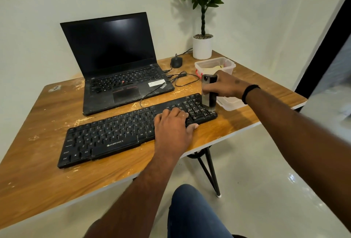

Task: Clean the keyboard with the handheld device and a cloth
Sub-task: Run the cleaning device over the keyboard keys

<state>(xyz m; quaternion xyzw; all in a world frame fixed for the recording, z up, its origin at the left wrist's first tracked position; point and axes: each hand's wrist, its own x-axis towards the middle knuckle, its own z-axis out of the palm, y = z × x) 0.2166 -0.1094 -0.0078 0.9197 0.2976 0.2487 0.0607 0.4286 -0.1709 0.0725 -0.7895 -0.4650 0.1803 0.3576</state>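
Nearest, the left hand [171, 123] lies flat on the keyboard [121, 129], its fingers [171, 113] straight and close together on the keys and the thumb hooked over the front edge, pinning the board to the counter [43, 108]. The keyboard lies slantwise across the counter's middle, its right end near the counter's front edge. Just beyond, the right hand [226, 85] grips the handheld device [209, 90], fingers curled round its upright body, the brush end resting on the number-pad keys at the right end. To do this pass well, keep the device upright, work row by row leftward, and keep the left hand pressing so the board does not skid. Room is tight on the right: the clear tub [215, 65], which seems to hold a cloth, sits just behind the right hand, and cables [182, 80] trail towards the laptop [117, 63]. Leftward the keys lie open
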